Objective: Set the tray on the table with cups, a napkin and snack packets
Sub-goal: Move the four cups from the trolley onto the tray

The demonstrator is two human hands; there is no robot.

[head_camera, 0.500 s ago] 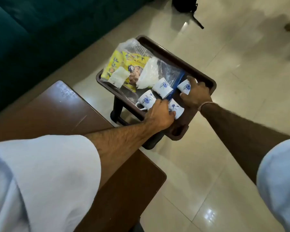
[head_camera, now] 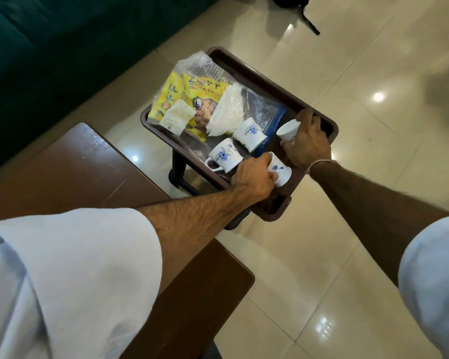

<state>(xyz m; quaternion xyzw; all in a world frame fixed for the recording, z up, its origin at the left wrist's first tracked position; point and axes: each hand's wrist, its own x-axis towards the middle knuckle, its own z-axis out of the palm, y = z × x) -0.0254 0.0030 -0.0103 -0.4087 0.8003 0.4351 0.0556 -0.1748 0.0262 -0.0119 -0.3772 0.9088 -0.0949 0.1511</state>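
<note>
Dark brown tray (head_camera: 246, 71) on a dark stand above the tiled floor (head_camera: 347, 255), just beyond the far corner of the brown table (head_camera: 62, 172); not on the table. Four white cups with blue flowers at the tray's near end: one on its side with handle showing (head_camera: 224, 154), touching the left hand's knuckles; one beyond it, overturned (head_camera: 249, 130), untouched between the hands; one nearest (head_camera: 279, 169), gripped by the left hand (head_camera: 253, 178), fingers curled closed around its side; one at the right edge, mouth tipped toward the camera (head_camera: 287, 132), clasped by the right hand (head_camera: 307, 143), thumb and fingers wrapped round it, hand resting over the tray's right rim. Yellow snack packets (head_camera: 192, 94) at the tray's far left, inside clear plastic wrap, well away from both hands; pale folded napkin (head_camera: 176, 116) lying on the packets; crumpled white plastic bag (head_camera: 224, 115) and a clear bag with blue strip (head_camera: 270, 117) between packets and cups. Both forearms bare, light blue sleeves (head_camera: 70, 275) rolled up; thin band on the right wrist. Dark green sofa (head_camera: 49, 47) at far left.
</note>
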